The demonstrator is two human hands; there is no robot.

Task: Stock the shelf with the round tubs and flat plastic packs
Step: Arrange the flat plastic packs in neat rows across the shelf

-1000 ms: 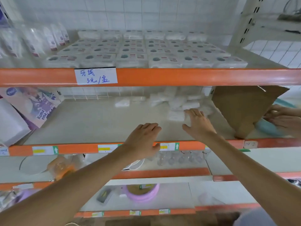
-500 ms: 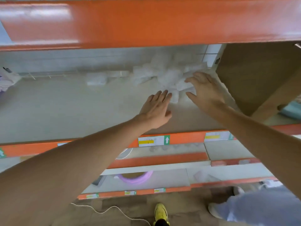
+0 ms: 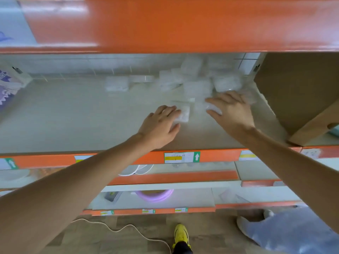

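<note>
A loose heap of clear flat plastic packs (image 3: 194,79) lies at the back right of the pale middle shelf (image 3: 73,116). My left hand (image 3: 161,125) reaches into the shelf and grips one flat pack (image 3: 184,115) at the near edge of the heap, fingers bent over it and thumb beside it. My right hand (image 3: 231,112) lies just to its right with fingers spread, resting on other packs (image 3: 213,108). No round tub shows clearly.
A brown cardboard box (image 3: 302,98) stands on the shelf at the right. A purple-printed package (image 3: 7,85) sits at the far left. An orange beam (image 3: 165,24) hangs close overhead. Another person's leg (image 3: 293,233) and a white cable (image 3: 119,230) are on the floor.
Both hands have moved deeper into the shelf to the heap of packs. The left hand, flat before, now closes on a pack. The view has dropped below the upper beam.
</note>
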